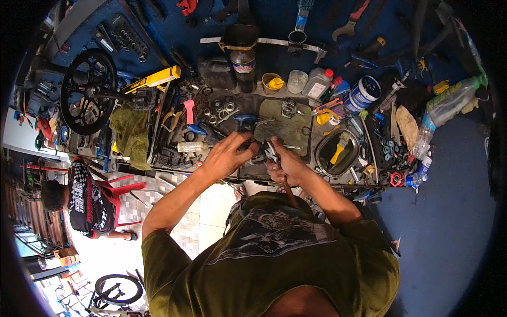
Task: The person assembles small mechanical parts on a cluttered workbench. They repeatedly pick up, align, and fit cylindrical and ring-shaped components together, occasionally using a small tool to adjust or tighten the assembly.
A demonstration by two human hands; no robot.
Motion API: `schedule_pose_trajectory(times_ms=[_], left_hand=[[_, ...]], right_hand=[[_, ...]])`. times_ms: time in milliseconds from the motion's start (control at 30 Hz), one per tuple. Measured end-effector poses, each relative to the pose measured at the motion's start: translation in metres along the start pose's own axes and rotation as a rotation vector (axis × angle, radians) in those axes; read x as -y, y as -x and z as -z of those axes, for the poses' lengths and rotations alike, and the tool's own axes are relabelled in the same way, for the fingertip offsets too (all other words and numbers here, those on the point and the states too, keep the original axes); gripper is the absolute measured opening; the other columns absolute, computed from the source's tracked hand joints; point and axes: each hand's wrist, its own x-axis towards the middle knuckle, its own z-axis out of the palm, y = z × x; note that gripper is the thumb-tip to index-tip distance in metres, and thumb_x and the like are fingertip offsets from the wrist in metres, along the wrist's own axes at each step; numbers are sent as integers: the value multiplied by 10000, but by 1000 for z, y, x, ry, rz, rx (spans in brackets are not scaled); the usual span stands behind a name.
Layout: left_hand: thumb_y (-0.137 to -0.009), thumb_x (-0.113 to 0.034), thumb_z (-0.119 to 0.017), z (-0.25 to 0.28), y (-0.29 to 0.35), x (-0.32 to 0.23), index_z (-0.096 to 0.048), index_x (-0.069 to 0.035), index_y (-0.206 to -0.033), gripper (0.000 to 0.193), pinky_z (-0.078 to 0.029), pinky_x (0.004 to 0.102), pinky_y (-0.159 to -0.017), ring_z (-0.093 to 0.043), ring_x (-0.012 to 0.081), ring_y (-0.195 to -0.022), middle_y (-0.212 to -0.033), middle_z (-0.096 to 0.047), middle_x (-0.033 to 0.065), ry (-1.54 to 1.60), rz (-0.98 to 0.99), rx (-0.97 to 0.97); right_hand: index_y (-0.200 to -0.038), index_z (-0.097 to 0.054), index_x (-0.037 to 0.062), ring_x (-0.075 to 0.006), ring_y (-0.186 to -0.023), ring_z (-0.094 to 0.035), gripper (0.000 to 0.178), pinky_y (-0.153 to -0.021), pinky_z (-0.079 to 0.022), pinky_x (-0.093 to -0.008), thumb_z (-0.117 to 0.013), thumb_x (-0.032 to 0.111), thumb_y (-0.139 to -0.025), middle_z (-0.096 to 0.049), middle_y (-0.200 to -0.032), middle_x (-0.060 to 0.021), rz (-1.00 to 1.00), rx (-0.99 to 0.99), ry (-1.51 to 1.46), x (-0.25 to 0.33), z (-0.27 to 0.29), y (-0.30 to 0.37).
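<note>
Over the front edge of the cluttered workbench my two hands come close together. My right hand (288, 164) is closed around pliers (272, 151); their metal jaws stick up past the thumb and a brownish handle hangs below the fist. Bent in a pinch, my left hand (228, 157) grips a small dark part at the jaws, mostly hidden by the fingers. Just beyond lies a blue-handled tool (244, 118). On a dark flat mat (269, 117) rest a metal bike component (289, 108) and a thin metal rod (292, 146). Metal rings (224, 112) sit to the left.
An oval black tray (321, 168) holds a yellow-handled brush (338, 150) on the right. Bottles, a white-blue tub (364, 93) and a yellow cup (272, 82) line the back. A green cloth (130, 132) drapes the left edge. Behind, another person (87, 198) sits on a red chair (117, 195).
</note>
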Motion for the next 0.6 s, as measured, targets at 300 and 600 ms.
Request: schedule_pose_trajectory(times_ms=[300, 600], left_hand=[[-863, -43, -678, 13, -8, -29, -312, -63, -1364, 621, -548, 322, -571, -672, 215, -698, -963, -640, 125, 1556, 650, 147], [-670, -67, -718, -6, -3, 15, -547, -86, -1149, 510, -537, 382, -713, -557, 293, -1035, -1185, -515, 105, -161, -141, -38]], right_hand=[[-1218, -511, 63, -202, -840, -520, 488, -758, -402, -328, -343, 469, -1006, -532, -985, -82, 1083, -202, 950, 9, -2, 23], [-835, -443, 130, -85, -394, -309, 538, -368, -253, -235, -416, 663, -907, -391, -576, 9, 135, -101, 67, 0, -6, -3]])
